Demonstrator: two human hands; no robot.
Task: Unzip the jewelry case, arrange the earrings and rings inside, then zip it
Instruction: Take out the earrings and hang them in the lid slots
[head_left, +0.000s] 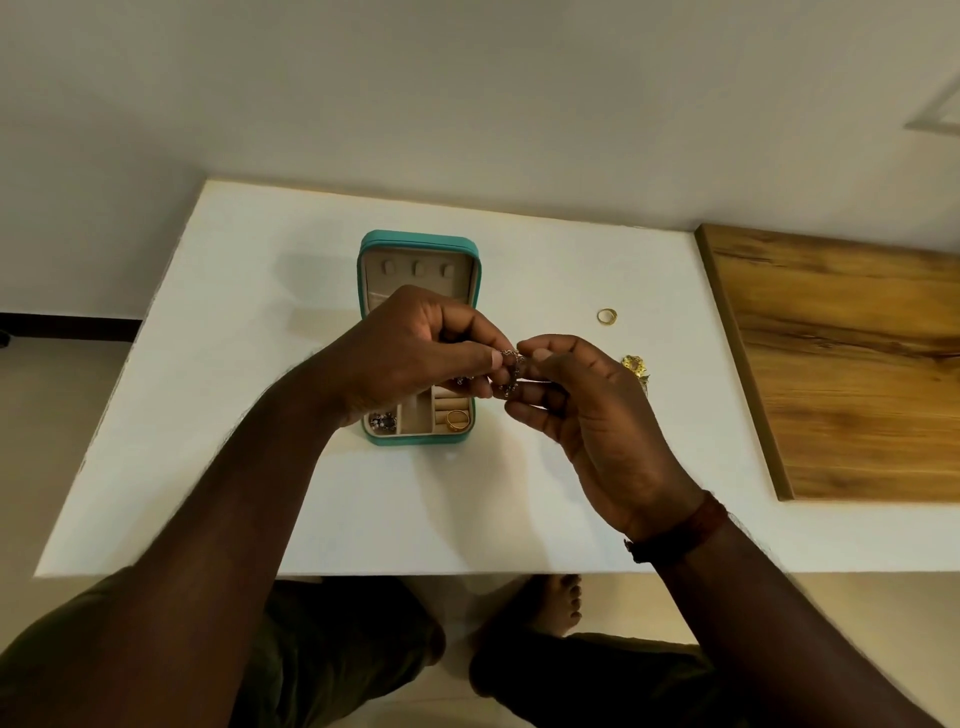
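The teal jewelry case (418, 242) lies open on the white table, its beige lining showing. A gold ring (457, 419) sits in its near right compartment and dark beaded earrings (383, 421) in the near left one. My left hand (410, 353) and my right hand (582, 400) meet above the case's right side, both pinching a small silvery earring (511, 366) between fingertips. Another gold ring (606, 316) lies on the table to the right. Beside my right hand lies a gold ornate earring (635, 366), partly hidden.
The white table (249, 322) ends at a near edge above my knees and a bare foot. A wooden board (841, 364) covers the table's right end. A plain wall rises behind.
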